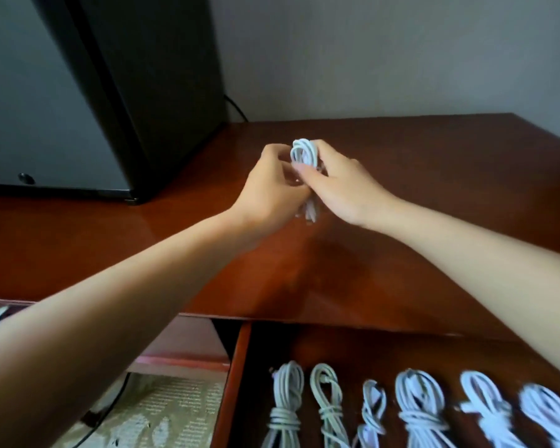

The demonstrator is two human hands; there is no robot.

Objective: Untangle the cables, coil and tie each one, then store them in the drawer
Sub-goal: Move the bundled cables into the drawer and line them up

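— Where was the white cable (303, 153) at that moment?

— Between both hands, over the middle of the reddish-brown counter (401, 253). It was gathered into a small upright coil, with its loops showing above the fingers and its lower end hanging below the palms. I could not tell whether that end touched the wood.

— And how did the hands hold it?

— The left hand (272, 185) had its fingers curled in against the coil's left side. The right hand (340, 189) gripped it from the right, with the thumb across the front and the fingers wrapped behind. Both were closed on the coil.

— What about the drawer (236, 383)?

— It stood pulled open below the counter's front edge. A row of tied cable bundles (417, 412) lay side by side in it, six that I could count, each wrapped round its middle. The ones on the right were blurred.

— Anything else nearby?

— A black appliance (162, 92) with a grey front stood on the counter at the back left, and a black cord (236, 108) ran behind it along the wall (369, 53). Left of the drawer, lower down, lay a printed sheet (168, 412).
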